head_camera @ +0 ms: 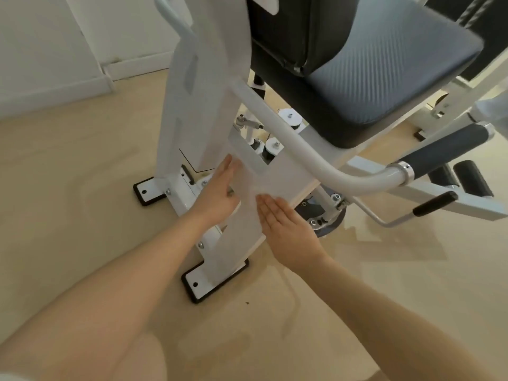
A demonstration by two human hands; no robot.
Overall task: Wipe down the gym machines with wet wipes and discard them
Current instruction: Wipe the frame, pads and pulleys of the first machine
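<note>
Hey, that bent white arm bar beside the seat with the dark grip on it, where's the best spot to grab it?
Grab the dark padded grip at the end of the white arm bar, coming from above. It is a free, round sleeve just past the bend, clear of the seat, so fingers could likely wrap fully around it.

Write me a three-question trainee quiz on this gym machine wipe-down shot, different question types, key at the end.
1. True or false: the left hand and the right hand both lie with straight fingers against the white frame panel.
2. Multiple choice: the dark seat pad sits (A) above and to the right of the hands, (B) on the floor below them, (C) left of the left hand.
3. Fill in: the black grip ends the curved white ____.

Key: 1 true; 2 A; 3 tube. No wet wipe can be made out; it may blend with the panel.
</note>
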